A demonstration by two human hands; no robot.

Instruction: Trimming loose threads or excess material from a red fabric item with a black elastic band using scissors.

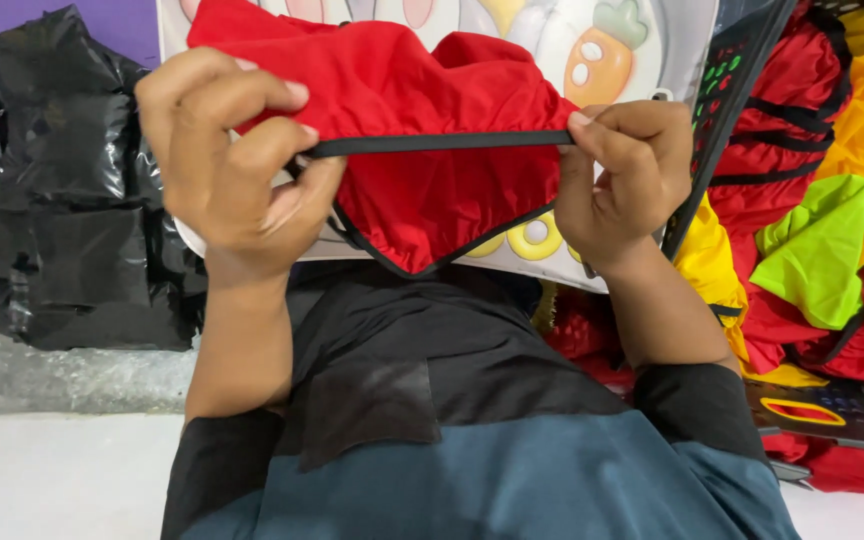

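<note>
I hold up a small red fabric piece (422, 110) edged with black trim (442, 142). My left hand (227, 160) pinches the black trim at its left end, fingers closed over the cloth. My right hand (622, 170) grips the same trim at its right end, so the band is stretched straight between both hands. The red cloth bunches above the band and hangs in a point below it. Behind it lies a white printed sheet (602, 60) with cartoon shapes.
A heap of red, yellow and lime-green fabric pieces (822, 220) fills the right side. Black plastic bags (62, 190) sit at the left against a purple wall. A dark perforated panel (727, 90) leans beside the sheet. My dark clothing (452, 400) is below.
</note>
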